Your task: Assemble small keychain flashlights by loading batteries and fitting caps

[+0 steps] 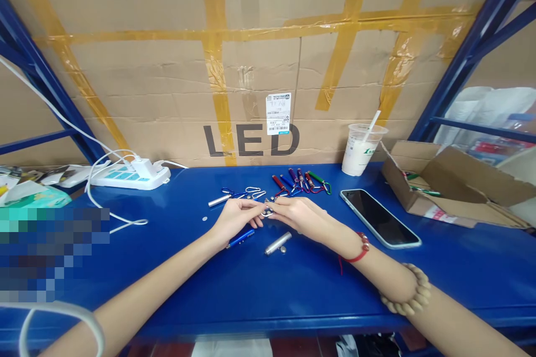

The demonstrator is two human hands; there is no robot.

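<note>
My left hand (237,217) and my right hand (304,213) meet over the middle of the blue table (234,290). The fingertips of both are pinched on a small silver metal piece (268,211), mostly covered by fingers, so its kind is unclear. Just below my right hand lies a silver tube (278,243) with a small round cap (283,250) against it. A blue tube (240,239) rests under my left wrist. Behind the hands are another silver tube (218,201) and a silver carabiner (252,190). Several coloured tubes with carabiners (310,181) lie farther back.
To the right are a phone (380,217), a drink cup with a straw (359,150) and an open cardboard box (444,201). A power strip (132,177) with white cables stands at back left. A large carton (167,95) walls off the back.
</note>
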